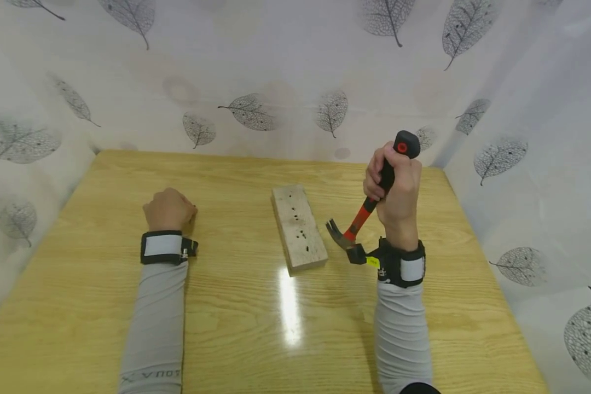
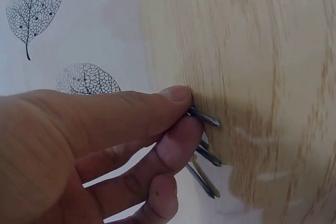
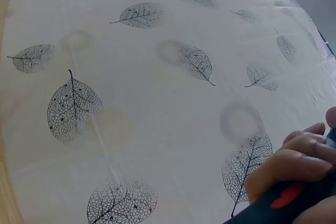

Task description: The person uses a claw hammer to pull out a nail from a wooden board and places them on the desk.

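My left hand [image 1: 167, 210] is low over the left part of the table. In the left wrist view its thumb and index finger pinch a nail [image 2: 206, 117]. Below that one, more nails [image 2: 210, 156] show past the fingers; whether they lie on the table or are held cannot be told. At the right, my right hand [image 1: 396, 183] grips a claw hammer [image 1: 361, 219] by its black and red handle, with the head hanging down toward the table. Between the hands lies a pale wooden block [image 1: 300, 227] with several dark spots, holes or nail heads, along its top.
The wooden table [image 1: 236, 328] ends at a back edge against a white leaf-print sheet [image 1: 285, 65], which also rises at both sides. Each wrist wears a black strap with a small camera.
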Demonstrator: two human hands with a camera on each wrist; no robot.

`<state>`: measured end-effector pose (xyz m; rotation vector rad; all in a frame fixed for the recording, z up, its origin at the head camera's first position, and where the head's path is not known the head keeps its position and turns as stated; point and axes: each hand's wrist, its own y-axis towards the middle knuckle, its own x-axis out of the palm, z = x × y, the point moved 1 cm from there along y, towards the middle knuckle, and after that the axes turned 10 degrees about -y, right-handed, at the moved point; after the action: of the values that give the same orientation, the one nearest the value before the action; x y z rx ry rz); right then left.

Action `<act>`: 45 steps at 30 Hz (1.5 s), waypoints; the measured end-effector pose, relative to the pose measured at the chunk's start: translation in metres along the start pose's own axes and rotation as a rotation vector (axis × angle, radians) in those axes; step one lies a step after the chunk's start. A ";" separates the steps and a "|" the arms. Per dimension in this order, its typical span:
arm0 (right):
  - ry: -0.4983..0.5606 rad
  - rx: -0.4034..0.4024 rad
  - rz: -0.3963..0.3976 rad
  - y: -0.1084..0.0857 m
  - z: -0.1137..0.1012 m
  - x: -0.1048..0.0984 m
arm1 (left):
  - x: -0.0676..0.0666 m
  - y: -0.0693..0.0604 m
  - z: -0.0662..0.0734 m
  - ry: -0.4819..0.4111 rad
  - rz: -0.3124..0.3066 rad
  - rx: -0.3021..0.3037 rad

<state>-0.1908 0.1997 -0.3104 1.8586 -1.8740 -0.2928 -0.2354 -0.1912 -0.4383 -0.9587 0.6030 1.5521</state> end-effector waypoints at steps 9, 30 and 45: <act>-0.090 0.108 0.015 0.002 0.014 -0.020 | -0.012 0.000 0.004 -0.037 0.023 0.034; -0.085 0.361 -0.113 0.008 0.041 -0.042 | -0.016 -0.007 0.020 -0.107 -0.013 0.101; -0.272 0.453 -0.056 0.008 0.052 -0.055 | 0.014 0.003 0.049 -0.302 0.000 0.468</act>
<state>-0.2246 0.2448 -0.3613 2.2647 -2.2155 -0.1520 -0.2506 -0.1449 -0.4241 -0.3631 0.7058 1.4305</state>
